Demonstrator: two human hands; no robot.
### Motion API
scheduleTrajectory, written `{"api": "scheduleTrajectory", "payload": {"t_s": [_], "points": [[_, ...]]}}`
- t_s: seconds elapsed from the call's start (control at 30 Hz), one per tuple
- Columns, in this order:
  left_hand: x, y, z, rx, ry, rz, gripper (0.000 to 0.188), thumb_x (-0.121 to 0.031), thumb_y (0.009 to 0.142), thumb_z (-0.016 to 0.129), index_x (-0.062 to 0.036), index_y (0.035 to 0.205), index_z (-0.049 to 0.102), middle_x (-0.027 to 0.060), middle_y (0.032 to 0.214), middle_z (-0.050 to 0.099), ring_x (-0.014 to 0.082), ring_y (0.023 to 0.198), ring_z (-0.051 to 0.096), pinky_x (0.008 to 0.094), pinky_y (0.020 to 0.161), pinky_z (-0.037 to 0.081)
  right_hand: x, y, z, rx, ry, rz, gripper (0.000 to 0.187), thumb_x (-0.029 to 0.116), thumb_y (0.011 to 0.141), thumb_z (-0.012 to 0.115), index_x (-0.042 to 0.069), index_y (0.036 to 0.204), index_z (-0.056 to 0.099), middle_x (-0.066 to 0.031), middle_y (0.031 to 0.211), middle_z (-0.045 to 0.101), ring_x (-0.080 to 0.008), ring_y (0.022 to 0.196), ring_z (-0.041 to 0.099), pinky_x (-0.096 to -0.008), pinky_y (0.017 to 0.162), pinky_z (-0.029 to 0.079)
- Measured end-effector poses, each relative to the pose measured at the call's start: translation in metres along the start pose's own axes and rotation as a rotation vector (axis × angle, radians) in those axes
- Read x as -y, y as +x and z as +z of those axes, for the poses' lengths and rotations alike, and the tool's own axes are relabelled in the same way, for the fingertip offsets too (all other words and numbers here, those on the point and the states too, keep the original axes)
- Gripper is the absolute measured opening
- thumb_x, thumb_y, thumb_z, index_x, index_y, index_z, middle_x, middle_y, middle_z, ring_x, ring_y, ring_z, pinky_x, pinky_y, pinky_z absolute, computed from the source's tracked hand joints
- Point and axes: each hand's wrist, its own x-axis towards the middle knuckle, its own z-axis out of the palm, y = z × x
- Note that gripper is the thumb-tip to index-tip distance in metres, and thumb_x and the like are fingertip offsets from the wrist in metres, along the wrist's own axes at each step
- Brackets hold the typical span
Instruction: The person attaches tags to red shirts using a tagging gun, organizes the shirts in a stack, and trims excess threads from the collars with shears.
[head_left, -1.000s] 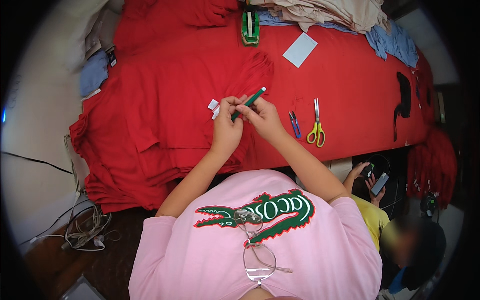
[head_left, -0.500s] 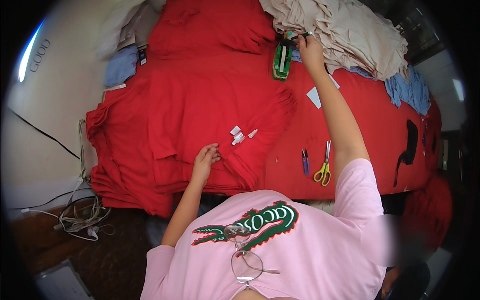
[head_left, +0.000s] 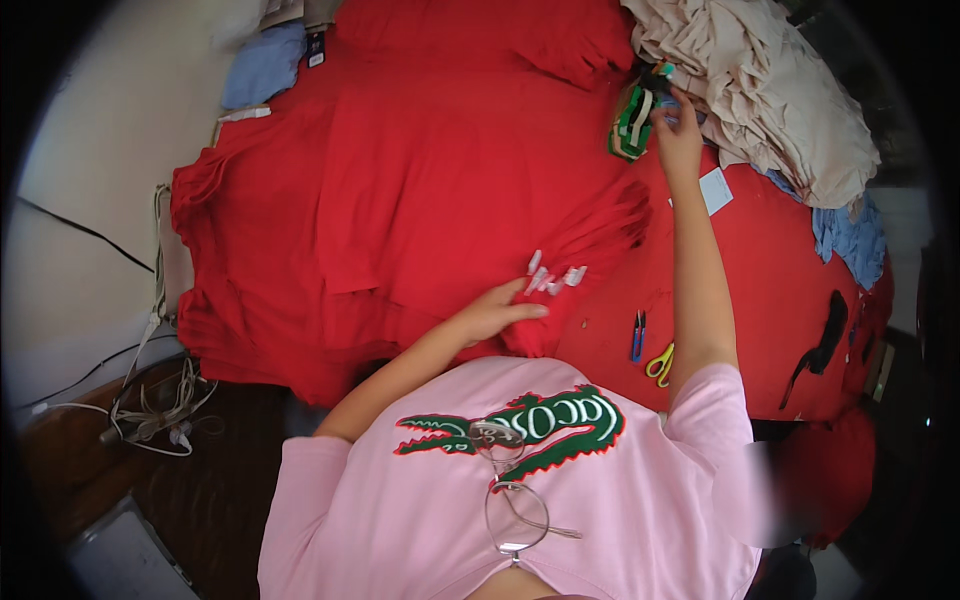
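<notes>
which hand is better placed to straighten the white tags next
Probably the left: the left hand is on the red fabric, just beside the white tags, while the right hand is farther off, near the green dispenser.

The right hand (head_left: 681,135), fingers (head_left: 682,98) bent, is at the upper right; the left hand (head_left: 497,313), thumb (head_left: 528,311) spread, lies near centre.

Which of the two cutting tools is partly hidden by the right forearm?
The yellow-handled scissors; the right forearm hides part of them, while the blue snips to their left show whole.
</notes>
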Motion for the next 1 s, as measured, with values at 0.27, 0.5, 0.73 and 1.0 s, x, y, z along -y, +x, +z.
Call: {"api": "scheduleTrajectory", "payload": {"t_s": [0.27, 0.5, 0.73, 1.0], "points": [[-0.008, 0.024, 0.050, 0.595, 0.362, 0.163, 0.053, -0.026, 0.099, 0.071, -0.0058, 0.147, 0.059, 0.0155, 0.153, 0.057, 0.0326, 0.144, 0.050, 0.0451, 0.121, 0.038, 0.052, -0.214, -0.048, 0.222, -0.315, 0.267, 0.042, 0.021, 0.097, 0.075, -0.001, 0.132, 0.066, -0.0176, 0.123, 0.070, -0.0263, 0.114, 0.067, -0.0338, 0.098, 0.051], [-0.013, -0.053, -0.096, -0.420, 1.535, 0.444, 0.066, -0.049, 0.097, 0.068, -0.0176, 0.153, 0.054, 0.0126, 0.165, 0.043, 0.0313, 0.156, 0.034, 0.0596, 0.127, 0.018, 0.084, -0.313, -0.053, 0.434, -0.659, -0.046, 0.063, 0.030, 0.098, 0.071, 0.019, 0.156, 0.051, -0.0209, 0.162, 0.043, -0.0391, 0.147, 0.044, -0.0548, 0.119, 0.032], [0.023, -0.212, -0.238, -1.068, 1.515, -0.199, 0.083, -0.071, 0.098, 0.053, -0.0252, 0.165, 0.037, 0.0205, 0.171, 0.029, 0.0418, 0.160, 0.020, 0.0706, 0.124, 0.009, 0.039, -0.374, -0.126, 0.330, -0.775, 0.116, 0.049, 0.018, 0.091, 0.075, 0.021, 0.139, 0.066, -0.0190, 0.156, 0.051, -0.0403, 0.139, 0.051, -0.0522, 0.113, 0.041], [0.063, -0.257, -0.256, -1.217, 0.834, 0.303, 0.037, -0.009, 0.098, 0.064, -0.0070, 0.136, 0.066, 0.0135, 0.147, 0.062, 0.0292, 0.138, 0.056, 0.0400, 0.116, 0.041, 0.036, -0.421, -0.151, -0.061, -0.731, 0.468, 0.030, 0.010, 0.090, 0.076, 0.006, 0.119, 0.069, -0.0126, 0.105, 0.063, -0.0290, 0.095, 0.065, -0.0410, 0.082, 0.054]]}}
